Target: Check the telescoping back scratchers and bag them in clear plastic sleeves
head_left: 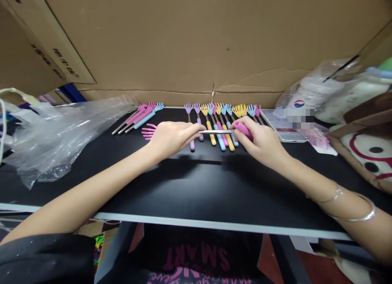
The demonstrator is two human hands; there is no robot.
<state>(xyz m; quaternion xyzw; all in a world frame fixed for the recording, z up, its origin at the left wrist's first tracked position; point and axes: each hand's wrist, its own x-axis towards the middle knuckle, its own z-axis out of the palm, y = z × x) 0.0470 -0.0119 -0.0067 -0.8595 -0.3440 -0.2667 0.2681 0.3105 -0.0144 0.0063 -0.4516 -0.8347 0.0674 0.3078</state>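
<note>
Level above the black table, a pink back scratcher (216,132) stretches between my two hands. My left hand (173,139) is closed around its claw end, and the pink claw tips (149,131) stick out on the left. My right hand (259,139) grips the pink handle near where it meets the metal rod. Behind my hands lies a row of back scratchers in purple (192,145), yellow (211,133), blue and pink, claws toward the cardboard. Further left rests a smaller group with pink (141,114) and blue (146,118) parts.
A clear plastic bag (61,133) spreads over the table's left side. At the right are a phone (284,127), a bagged white cup (317,96) and a brown bag with a cartoon face (364,141). A cardboard wall (183,39) closes the back; the table's pale edge (183,222) faces me.
</note>
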